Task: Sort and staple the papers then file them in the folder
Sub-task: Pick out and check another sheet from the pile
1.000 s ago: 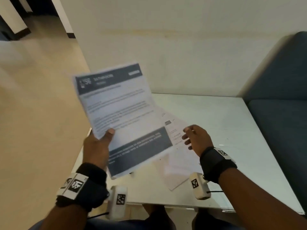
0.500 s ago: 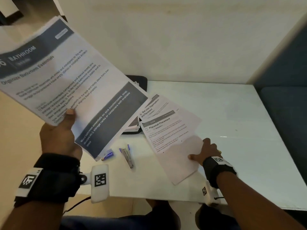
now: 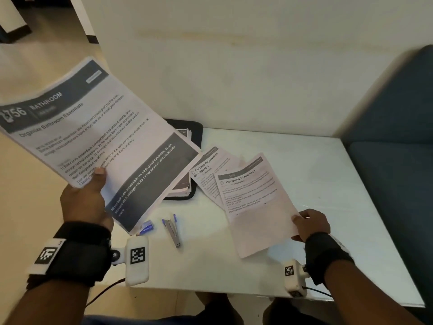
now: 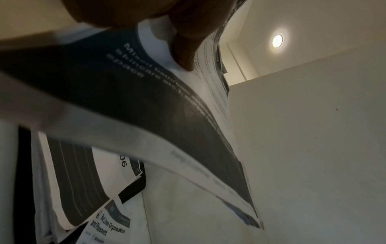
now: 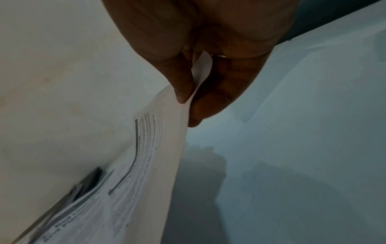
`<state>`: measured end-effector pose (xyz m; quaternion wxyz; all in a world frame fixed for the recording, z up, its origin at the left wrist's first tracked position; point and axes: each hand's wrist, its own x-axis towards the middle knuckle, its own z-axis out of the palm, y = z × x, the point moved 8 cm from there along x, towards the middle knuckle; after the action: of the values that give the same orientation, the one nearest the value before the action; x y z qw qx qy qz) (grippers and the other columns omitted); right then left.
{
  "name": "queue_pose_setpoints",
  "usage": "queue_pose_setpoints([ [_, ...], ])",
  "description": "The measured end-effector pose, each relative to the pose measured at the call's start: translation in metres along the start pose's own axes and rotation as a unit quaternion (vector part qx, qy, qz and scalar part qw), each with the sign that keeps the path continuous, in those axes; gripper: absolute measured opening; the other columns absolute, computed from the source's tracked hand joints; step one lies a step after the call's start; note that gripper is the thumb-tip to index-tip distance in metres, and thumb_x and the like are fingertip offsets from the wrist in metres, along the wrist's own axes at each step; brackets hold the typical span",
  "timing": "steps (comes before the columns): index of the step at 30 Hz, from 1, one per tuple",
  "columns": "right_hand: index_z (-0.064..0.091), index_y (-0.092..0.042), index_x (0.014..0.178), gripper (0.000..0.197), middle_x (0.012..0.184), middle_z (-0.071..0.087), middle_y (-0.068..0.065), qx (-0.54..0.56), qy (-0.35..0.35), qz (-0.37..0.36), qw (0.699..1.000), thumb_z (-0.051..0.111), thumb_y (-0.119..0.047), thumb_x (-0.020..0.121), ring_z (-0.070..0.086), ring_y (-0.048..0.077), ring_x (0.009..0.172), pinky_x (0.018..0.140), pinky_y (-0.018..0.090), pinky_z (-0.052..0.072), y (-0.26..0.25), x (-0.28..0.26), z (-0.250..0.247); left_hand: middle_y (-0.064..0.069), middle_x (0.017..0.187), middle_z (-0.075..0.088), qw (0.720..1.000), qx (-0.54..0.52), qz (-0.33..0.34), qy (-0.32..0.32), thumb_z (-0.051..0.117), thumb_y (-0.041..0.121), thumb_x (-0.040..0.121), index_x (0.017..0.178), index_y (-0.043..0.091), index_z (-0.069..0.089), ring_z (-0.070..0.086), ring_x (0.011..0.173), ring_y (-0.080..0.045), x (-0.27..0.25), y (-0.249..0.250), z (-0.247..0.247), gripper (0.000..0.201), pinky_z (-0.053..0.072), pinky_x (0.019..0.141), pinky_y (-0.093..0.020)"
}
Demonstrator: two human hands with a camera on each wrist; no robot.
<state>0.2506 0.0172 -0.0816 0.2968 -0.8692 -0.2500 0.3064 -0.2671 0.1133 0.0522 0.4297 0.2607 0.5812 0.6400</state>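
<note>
The bathroom sheets [image 3: 93, 141] are held up in the air over the left side of the bench [image 3: 316, 184], tilted so the heading "Organize Bathroom Essentials" reads uphill to the right. The left hand [image 3: 84, 202] has them by the lower edge; its grip is clamped on the paper, thumb on the printed face and fingers behind. From the left wrist view the thumb [image 4: 185, 54] presses into the bundle, which looks to be more than one sheet, with page edges fanning below it.

The "Placemat Placement" sheet [image 3: 253, 202] is at the right, its near right edge pinched by the right hand [image 3: 311, 224]. The right wrist view shows that grip closed on the paper, thumb [image 5: 181, 82] on top and fingers underneath, with the pinched edge raised off the bench top (how far the rest of the sheet lies flat cannot be told). Partly tucked under it, just to the left, lies the "Bed Linen Organization and Placement" sheet [image 3: 206, 170].

Behind the held bathroom sheets, an open black folder [image 3: 189, 130] lies at the back left of the bench with a stack of paper [image 3: 182, 184] on it, mostly covered from the head view.

Nearer the person, a stapler [image 3: 172, 231] lies flat on the bench between the two hands, and a small blue box [image 3: 147, 227] sits just to its left, half hidden by the lower corner of the raised sheets. A blue-green sofa [image 3: 393, 160] stands against the bench's right side.
</note>
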Motion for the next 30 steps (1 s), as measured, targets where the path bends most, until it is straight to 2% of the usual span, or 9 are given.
queue_pose_setpoints([
  [3, 0.061, -0.007, 0.078, 0.011, 0.097, 0.064, 0.019, 0.079, 0.027, -0.019, 0.996, 0.068, -0.007, 0.087, 0.065, 0.036, 0.081, 0.061, 0.053, 0.060, -0.010, -0.002, -0.020, 0.016, 0.109, 0.064, 1.000, -0.014, -0.001, 0.004, 0.062, 0.024, 0.096, 0.123, 0.026, 0.055, 0.061, 0.101, -0.007, 0.004, 0.001, -0.004, 0.028, 0.051, 0.082, -0.028],
  [7, 0.059, -0.001, 0.093, 0.007, 0.102, 0.064, 0.021, 0.169, 0.037, -0.073, 0.982, 0.063, -0.005, 0.091, 0.066, 0.038, 0.088, 0.063, 0.048, 0.061, -0.049, -0.026, -0.056, 0.010, 0.118, 0.066, 0.998, -0.054, -0.033, -0.022, 0.061, 0.027, 0.096, 0.121, 0.027, 0.059, 0.060, 0.111, -0.014, 0.007, -0.002, -0.006, 0.025, 0.051, 0.088, -0.036],
  [11, 0.057, 0.003, 0.095, 0.007, 0.097, 0.067, 0.018, 0.223, -0.008, -0.132, 0.966, 0.060, -0.003, 0.093, 0.067, 0.033, 0.087, 0.062, 0.041, 0.062, -0.096, -0.066, -0.070, -0.002, 0.130, 0.065, 0.982, -0.100, -0.088, -0.137, 0.058, 0.025, 0.096, 0.128, 0.023, 0.062, 0.059, 0.123, -0.027, -0.001, -0.020, 0.024, 0.032, 0.047, 0.102, -0.051],
  [15, 0.057, 0.004, 0.090, 0.008, 0.088, 0.070, 0.017, 0.242, -0.069, -0.169, 0.953, 0.061, -0.002, 0.092, 0.068, 0.031, 0.081, 0.061, 0.041, 0.060, -0.128, -0.106, -0.061, -0.005, 0.130, 0.065, 0.960, -0.103, -0.108, -0.238, 0.053, 0.015, 0.094, 0.136, 0.016, 0.054, 0.063, 0.118, -0.026, -0.037, -0.033, 0.066, 0.042, 0.056, 0.090, -0.041],
  [17, 0.058, 0.004, 0.088, 0.007, 0.080, 0.070, 0.017, 0.258, -0.091, -0.177, 0.946, 0.062, -0.001, 0.091, 0.067, 0.031, 0.077, 0.060, 0.043, 0.060, -0.135, -0.121, -0.053, -0.009, 0.130, 0.065, 0.950, -0.095, -0.128, -0.268, 0.055, 0.013, 0.091, 0.135, 0.015, 0.054, 0.062, 0.118, -0.030, -0.050, -0.047, 0.078, 0.044, 0.054, 0.093, -0.048],
  [21, 0.063, -0.002, 0.085, 0.007, 0.079, 0.069, 0.019, 0.277, -0.156, -0.172, 0.932, 0.063, -0.004, 0.091, 0.064, 0.034, 0.077, 0.066, 0.048, 0.059, -0.142, -0.140, -0.030, -0.013, 0.121, 0.069, 0.945, -0.044, -0.170, -0.274, 0.060, 0.014, 0.090, 0.127, 0.013, 0.059, 0.064, 0.113, -0.034, -0.061, -0.072, 0.082, 0.037, 0.051, 0.093, -0.053],
  [24, 0.065, -0.005, 0.091, 0.003, 0.087, 0.073, 0.014, 0.257, -0.195, -0.183, 0.929, 0.064, -0.008, 0.092, 0.068, 0.035, 0.083, 0.064, 0.044, 0.060, -0.143, -0.151, -0.017, -0.011, 0.116, 0.071, 0.951, 0.003, -0.162, -0.262, 0.060, 0.015, 0.092, 0.123, 0.013, 0.062, 0.066, 0.110, -0.032, -0.062, -0.085, 0.078, 0.031, 0.052, 0.093, -0.052],
  [28, 0.065, -0.006, 0.093, 0.002, 0.084, 0.074, 0.012, 0.245, -0.203, -0.189, 0.929, 0.063, -0.007, 0.092, 0.068, 0.028, 0.075, 0.058, 0.036, 0.057, -0.143, -0.154, -0.016, -0.009, 0.113, 0.072, 0.955, 0.030, -0.158, -0.250, 0.059, 0.014, 0.094, 0.122, 0.013, 0.063, 0.065, 0.111, -0.033, -0.056, -0.096, 0.074, 0.028, 0.053, 0.093, -0.051],
  [30, 0.063, -0.005, 0.095, 0.003, 0.084, 0.075, 0.012, 0.230, -0.228, -0.191, 0.927, 0.061, -0.006, 0.093, 0.070, 0.029, 0.075, 0.060, 0.038, 0.058, -0.144, -0.159, -0.011, -0.009, 0.113, 0.072, 0.952, 0.028, -0.165, -0.256, 0.058, 0.015, 0.095, 0.122, 0.013, 0.062, 0.065, 0.112, -0.033, -0.057, -0.098, 0.075, 0.027, 0.053, 0.091, -0.049],
])
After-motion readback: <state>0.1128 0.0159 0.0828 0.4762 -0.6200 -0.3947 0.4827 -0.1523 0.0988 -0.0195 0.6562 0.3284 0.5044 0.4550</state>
